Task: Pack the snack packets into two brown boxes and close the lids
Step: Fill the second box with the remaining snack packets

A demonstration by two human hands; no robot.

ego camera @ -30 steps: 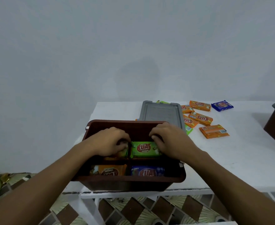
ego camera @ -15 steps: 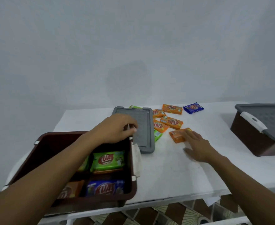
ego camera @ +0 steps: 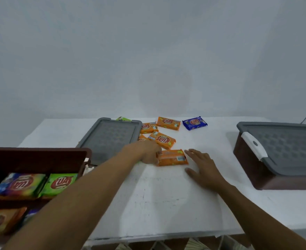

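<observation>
**Head view: a light, slick pick-up at mid-bench**

We judge the orange packet (ego camera: 172,157), lying back-up at mid-bench, to be light, crinkly and slippery, probably with something brittle inside. It is best pinched at its short ends or along its long edges, not squeezed flat. Our left hand (ego camera: 146,153) touches its left end with bent fingers; we cannot tell whether it grips. Our right hand (ego camera: 203,168) lies spread flat on the bench (ego camera: 166,204) just right of the packet, holding nothing. Half a second ago the left hand was by the open brown box (ego camera: 40,156) at the near left corner, and the right hand's fingers were on this packet.
</observation>
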